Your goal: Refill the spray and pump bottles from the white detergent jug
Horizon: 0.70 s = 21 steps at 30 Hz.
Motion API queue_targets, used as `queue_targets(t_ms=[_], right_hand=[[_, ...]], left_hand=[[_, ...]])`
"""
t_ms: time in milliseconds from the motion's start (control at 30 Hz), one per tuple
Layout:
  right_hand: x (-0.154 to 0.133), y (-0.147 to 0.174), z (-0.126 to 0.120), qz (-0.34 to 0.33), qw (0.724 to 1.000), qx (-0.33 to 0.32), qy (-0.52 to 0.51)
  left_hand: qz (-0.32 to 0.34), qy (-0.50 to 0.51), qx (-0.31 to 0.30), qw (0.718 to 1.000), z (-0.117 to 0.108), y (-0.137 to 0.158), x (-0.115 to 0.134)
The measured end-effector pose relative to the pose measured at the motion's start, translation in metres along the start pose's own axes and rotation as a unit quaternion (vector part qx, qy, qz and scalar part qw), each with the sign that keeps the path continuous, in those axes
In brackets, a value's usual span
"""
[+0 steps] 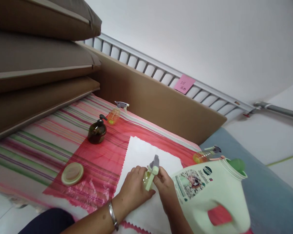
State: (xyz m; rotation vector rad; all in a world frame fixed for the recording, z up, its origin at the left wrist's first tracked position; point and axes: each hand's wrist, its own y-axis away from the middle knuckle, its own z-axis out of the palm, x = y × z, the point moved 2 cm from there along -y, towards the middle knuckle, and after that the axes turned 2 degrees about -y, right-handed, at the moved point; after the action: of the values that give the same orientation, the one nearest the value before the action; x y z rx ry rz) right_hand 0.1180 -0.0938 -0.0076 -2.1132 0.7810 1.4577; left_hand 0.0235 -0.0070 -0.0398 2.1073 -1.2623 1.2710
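Holding a bottle (146,178) in a curled left hand (134,186) and pinching its top (155,169) with the right hand (165,186).

spray bottle (151,172) between left hand (136,182) and right hand (164,184), over sheet (146,148) | jug (222,191) right | pump bottle (97,132) far left | second spray bottle (114,115) beyond it
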Motion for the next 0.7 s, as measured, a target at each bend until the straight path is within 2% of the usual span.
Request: queue_targets(t_ms=[133,233,367,433,533,700], right_hand=[[-0.014,-0.002,-0.007,0.010,0.992,0.072,-0.106],[-0.038,-0.007,-0.015,-0.010,0.979,0.112,-0.170],[-0.074,-0.020,-0.035,-0.069,0.963,0.156,-0.207],[-0.083,-0.026,-0.045,-0.076,0.968,0.156,-0.184],[-0.069,-0.034,-0.048,-0.025,0.988,0.116,-0.101],[-0.008,-0.037,-0.023,0.074,0.996,0.031,-0.027]], left_hand=[[0.021,-0.006,0.009,1.000,0.005,0.000,-0.005],[0.036,0.001,0.014,0.999,0.004,0.002,-0.005],[0.056,0.010,0.012,0.998,0.002,0.003,-0.003],[0.060,0.022,0.012,0.998,0.003,0.003,-0.003],[0.076,0.042,0.001,0.996,0.002,0.001,-0.002],[0.129,0.059,-0.057,0.988,-0.005,0.002,0.004]])
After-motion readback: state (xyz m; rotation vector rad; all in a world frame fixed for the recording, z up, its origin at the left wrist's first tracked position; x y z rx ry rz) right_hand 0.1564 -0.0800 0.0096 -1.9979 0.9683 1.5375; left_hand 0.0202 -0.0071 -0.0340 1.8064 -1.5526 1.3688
